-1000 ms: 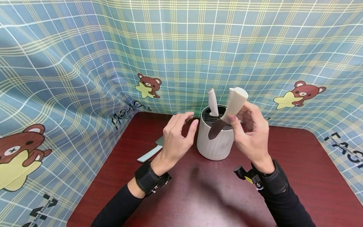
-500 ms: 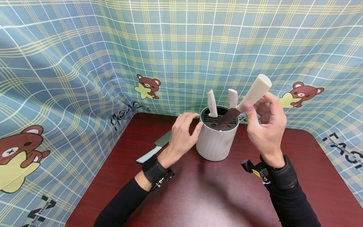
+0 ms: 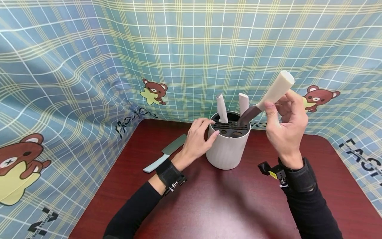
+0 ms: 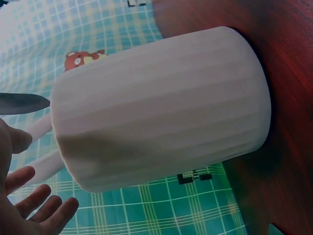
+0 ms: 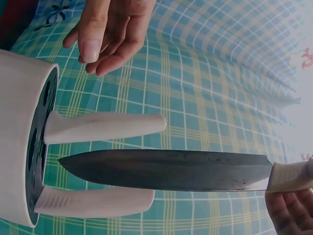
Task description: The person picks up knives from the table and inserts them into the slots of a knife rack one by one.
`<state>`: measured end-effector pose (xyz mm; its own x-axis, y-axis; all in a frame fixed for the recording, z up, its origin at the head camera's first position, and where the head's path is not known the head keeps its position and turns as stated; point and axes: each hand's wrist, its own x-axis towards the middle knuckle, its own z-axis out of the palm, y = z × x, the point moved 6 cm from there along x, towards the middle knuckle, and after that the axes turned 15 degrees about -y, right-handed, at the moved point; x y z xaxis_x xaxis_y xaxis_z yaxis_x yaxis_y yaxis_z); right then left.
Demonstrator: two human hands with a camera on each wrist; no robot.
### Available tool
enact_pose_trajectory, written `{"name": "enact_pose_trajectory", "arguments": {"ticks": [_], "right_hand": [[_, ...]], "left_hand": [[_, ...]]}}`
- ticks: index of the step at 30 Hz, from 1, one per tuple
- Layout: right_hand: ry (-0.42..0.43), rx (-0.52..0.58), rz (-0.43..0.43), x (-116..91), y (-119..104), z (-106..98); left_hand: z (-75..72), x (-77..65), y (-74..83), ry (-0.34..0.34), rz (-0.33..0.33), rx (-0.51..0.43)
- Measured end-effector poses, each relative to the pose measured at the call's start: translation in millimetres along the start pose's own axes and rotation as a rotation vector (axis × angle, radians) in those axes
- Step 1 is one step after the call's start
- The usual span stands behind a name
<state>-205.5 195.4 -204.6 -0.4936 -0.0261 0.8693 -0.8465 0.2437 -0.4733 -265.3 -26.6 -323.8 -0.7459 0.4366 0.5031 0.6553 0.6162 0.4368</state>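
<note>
My right hand [image 3: 287, 124] pinches a kitchen knife by its cream handle [image 3: 277, 89]. In the right wrist view the dark blade [image 5: 166, 170] points at the slotted black top of a white round knife block [image 3: 226, 152], its tip just short of it. The knife slants, handle up and to the right. Two more knives stand in the block, their pale handles [image 3: 221, 108] sticking up. My left hand [image 3: 196, 137] holds nothing; its fingers are loosely bent, fingertips right at the block's left rim.
A cleaver [image 3: 174, 144] with a pale blue handle lies on the dark red table [image 3: 215, 202], left of the block and partly behind my left hand. Plaid cloth [image 3: 191, 59] with printed bears hangs close behind the table and along its sides.
My right hand has moved right and up with the knife, swinging the handle outward and uncovering the second handle in the block. My left hand has shifted right to the block's rim.
</note>
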Motion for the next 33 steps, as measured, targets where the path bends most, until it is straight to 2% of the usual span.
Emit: {"name": "enact_pose_trajectory", "arguments": {"ticks": [15, 33], "right_hand": [[-0.035, -0.095, 0.038, 3, 20, -4], [-0.064, -0.119, 0.061, 2, 31, -4]], "left_hand": [[28.1, 4.4, -10.1, -0.095, -0.033, -0.085], [36.0, 6.0, -17.0, -0.098, -0.067, -0.075]]}}
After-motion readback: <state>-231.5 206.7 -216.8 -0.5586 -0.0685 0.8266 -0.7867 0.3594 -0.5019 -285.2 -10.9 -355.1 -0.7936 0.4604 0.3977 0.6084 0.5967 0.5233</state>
